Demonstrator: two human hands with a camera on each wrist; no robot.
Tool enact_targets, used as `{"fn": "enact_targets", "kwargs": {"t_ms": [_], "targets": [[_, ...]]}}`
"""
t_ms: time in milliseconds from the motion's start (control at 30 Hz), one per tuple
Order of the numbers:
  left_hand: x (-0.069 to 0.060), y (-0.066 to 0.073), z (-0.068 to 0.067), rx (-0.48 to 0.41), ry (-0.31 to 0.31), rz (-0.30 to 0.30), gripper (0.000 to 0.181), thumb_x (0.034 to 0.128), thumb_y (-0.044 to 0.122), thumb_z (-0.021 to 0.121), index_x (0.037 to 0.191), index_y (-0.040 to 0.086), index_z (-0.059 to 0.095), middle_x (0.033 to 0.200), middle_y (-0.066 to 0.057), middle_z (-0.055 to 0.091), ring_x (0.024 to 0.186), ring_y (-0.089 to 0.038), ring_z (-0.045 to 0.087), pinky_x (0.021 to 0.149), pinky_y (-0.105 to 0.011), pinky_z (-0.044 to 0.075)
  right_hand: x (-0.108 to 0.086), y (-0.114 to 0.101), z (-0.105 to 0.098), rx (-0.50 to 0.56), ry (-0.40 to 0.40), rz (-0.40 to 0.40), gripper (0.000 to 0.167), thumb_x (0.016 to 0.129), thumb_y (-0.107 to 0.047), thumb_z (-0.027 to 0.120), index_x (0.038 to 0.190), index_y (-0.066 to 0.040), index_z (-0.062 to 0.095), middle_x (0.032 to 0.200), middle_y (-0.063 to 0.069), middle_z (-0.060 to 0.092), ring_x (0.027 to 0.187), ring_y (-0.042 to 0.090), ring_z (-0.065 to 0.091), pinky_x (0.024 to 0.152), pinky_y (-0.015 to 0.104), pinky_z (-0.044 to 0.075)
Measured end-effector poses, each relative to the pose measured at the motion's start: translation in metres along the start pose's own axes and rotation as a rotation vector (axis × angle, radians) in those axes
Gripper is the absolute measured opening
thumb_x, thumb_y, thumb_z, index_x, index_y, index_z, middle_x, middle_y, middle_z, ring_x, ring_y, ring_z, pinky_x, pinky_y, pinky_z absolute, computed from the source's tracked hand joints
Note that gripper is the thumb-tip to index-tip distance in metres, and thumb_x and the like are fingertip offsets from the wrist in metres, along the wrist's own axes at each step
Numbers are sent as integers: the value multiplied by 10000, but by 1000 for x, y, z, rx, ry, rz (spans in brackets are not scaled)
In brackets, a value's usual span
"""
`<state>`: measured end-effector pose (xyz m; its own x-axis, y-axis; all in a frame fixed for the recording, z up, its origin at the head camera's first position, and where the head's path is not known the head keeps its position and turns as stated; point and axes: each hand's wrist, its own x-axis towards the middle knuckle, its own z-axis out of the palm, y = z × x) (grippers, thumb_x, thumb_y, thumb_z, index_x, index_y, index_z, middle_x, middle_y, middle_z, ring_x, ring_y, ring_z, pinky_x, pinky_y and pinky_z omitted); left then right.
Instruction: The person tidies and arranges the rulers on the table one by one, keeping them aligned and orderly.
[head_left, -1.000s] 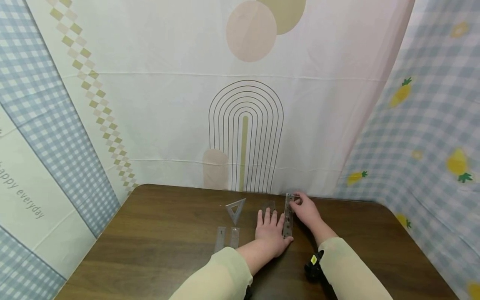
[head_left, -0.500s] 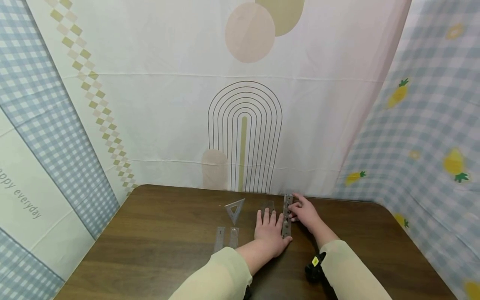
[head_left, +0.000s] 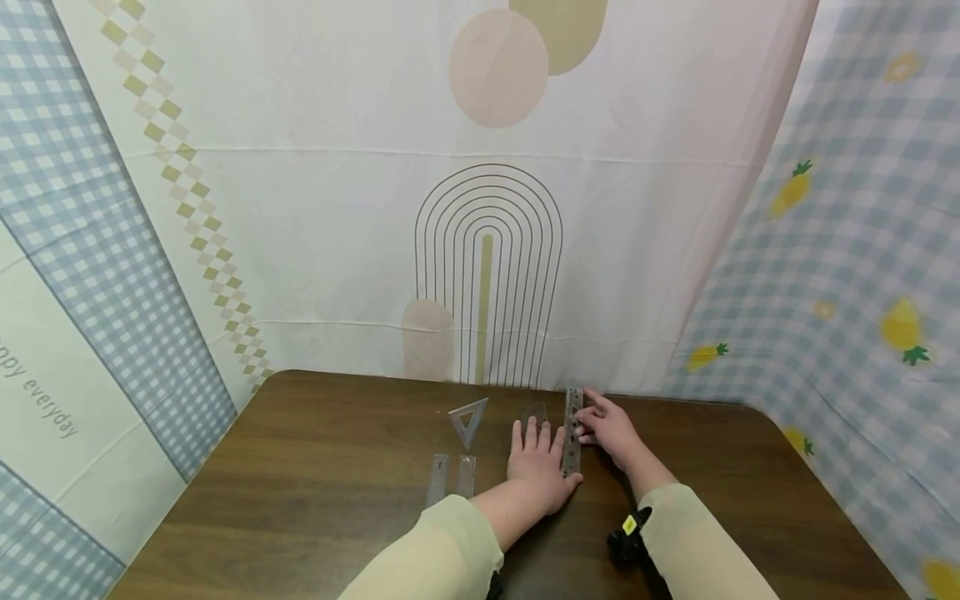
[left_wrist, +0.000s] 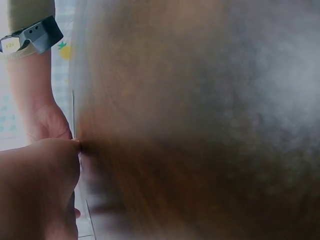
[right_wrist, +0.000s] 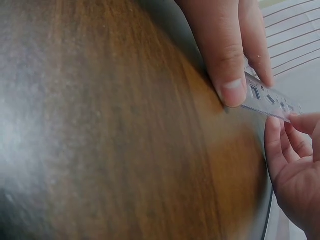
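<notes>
My left hand (head_left: 537, 475) lies flat with fingers spread, covering part of a clear piece (head_left: 536, 409) whose far end shows. Its thumb is at the near end of a clear stencil ruler (head_left: 572, 442) with cut-out shapes. On that ruler's right side, the fingers of my right hand (head_left: 611, 429) are bent against the edge, the index finger reaching toward the far end. The right wrist view shows the ruler (right_wrist: 271, 97) between my left hand (right_wrist: 225, 45) and my right hand (right_wrist: 297, 170). In the left wrist view my left hand (left_wrist: 42, 185) partly hides the right (left_wrist: 46, 122).
A clear set square (head_left: 468, 423) lies left of the hands on the brown wooden table (head_left: 315, 500). Two clear rulers (head_left: 438, 479) (head_left: 467, 477) lie nearer, partly behind the left sleeve. Patterned cloth hangs behind the table's far edge and at both sides.
My right hand's fingers have moved slightly nearer along the ruler and are more bent. The left hand stays flat in place. The head view has shifted a little.
</notes>
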<state>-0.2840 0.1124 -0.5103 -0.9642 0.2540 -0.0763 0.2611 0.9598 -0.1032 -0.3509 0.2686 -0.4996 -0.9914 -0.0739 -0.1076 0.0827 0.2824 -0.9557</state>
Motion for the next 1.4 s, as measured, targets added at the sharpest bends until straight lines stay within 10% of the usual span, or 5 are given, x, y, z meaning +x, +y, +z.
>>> {"fn": "enact_targets", "kwargs": {"t_ms": [1400], "targets": [[-20,-11,-4,-9,23,50,907,869,833,310,1602,321,153,1647,21,178,1522,-253,68,1199,-517,55,-17,-2,9,83,27,40,597,1031,-65,516,1578,-156,294,1188,169,612,801,168,625,714,307,570]]}}
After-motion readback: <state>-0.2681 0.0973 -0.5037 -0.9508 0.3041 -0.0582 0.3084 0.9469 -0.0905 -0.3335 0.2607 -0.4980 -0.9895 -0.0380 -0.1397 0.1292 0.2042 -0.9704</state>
